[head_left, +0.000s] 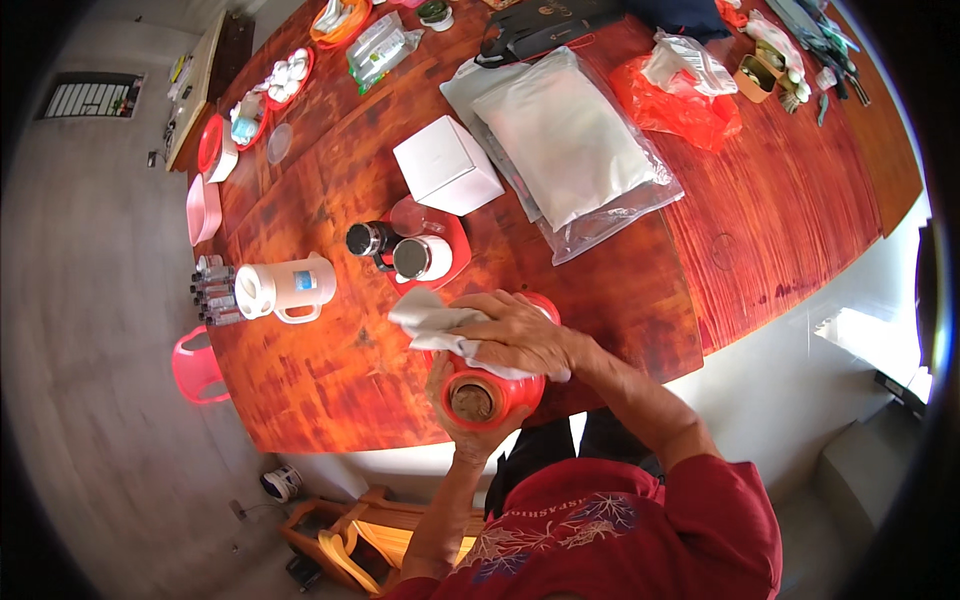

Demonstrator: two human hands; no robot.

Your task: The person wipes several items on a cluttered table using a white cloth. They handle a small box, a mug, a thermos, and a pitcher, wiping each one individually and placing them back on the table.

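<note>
A red round vessel [510, 392] with a brownish opening at its end lies on its side at the near edge of the red-brown wooden table [640, 290]. My left hand [455, 415] cups it from below, fingers wrapped under its end. My right hand [515, 335] lies flat on top of it, pressing a white cloth [428, 315] against its side. The cloth spills out to the left from under my fingers.
Just beyond stand two dark-lidded cups [395, 250] on a red tray, a white jug [285, 288], a white box [447, 165] and clear plastic bags [570, 135]. A red bag [680, 110] and small items crowd the far end. Pink stools [195, 365] stand at the left.
</note>
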